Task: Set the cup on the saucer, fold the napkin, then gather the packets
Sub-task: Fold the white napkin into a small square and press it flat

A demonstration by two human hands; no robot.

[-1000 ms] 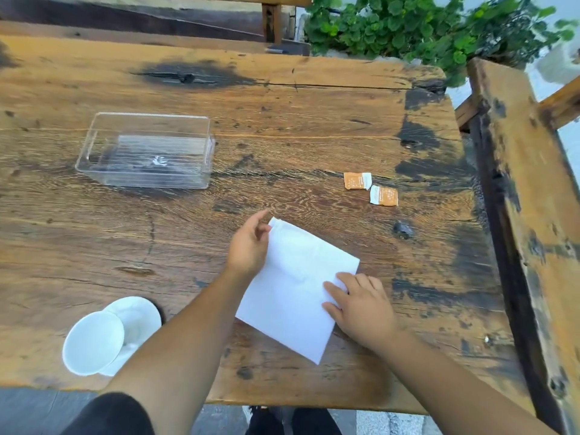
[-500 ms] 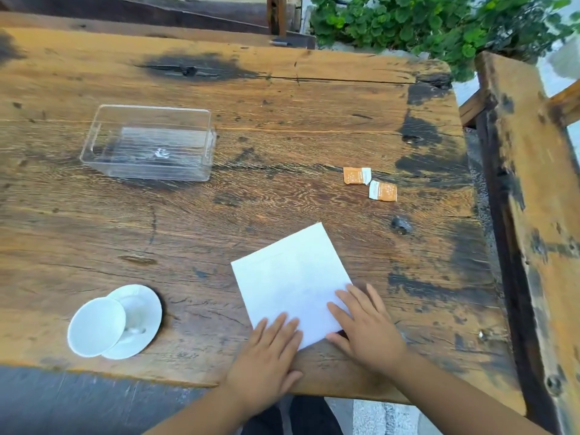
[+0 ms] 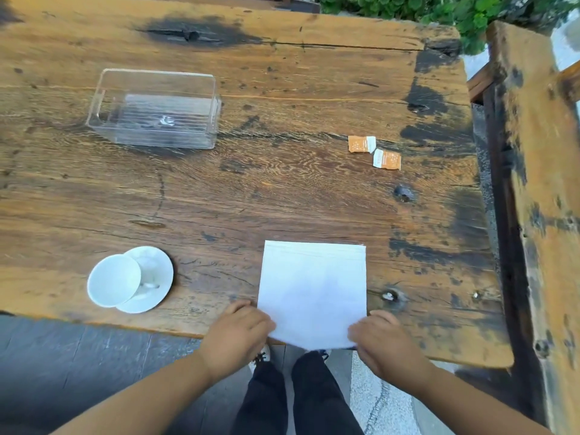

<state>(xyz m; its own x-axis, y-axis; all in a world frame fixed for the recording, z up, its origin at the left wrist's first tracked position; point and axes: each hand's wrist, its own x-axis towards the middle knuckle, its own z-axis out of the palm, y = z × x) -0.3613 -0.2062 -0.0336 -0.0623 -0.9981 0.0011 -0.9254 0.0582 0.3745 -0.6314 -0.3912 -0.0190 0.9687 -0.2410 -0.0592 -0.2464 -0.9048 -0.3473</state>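
Across the far left of the worktop (image 3: 282, 199) I note a clear plastic bin (image 3: 155, 109), standing empty. Two orange packets (image 3: 361, 143) (image 3: 387, 159) lie near the right side, just beside each other, well apart from everything else. At near left the white cup (image 3: 113, 280) sits tilted on its saucer (image 3: 153, 279). Nothing stands between these items. The napkin (image 3: 314, 287) lies square at the near edge, white, its front margin overhanging. My left hand (image 3: 238, 334) and right hand (image 3: 386, 343) each pinch a near corner in a closed grip.
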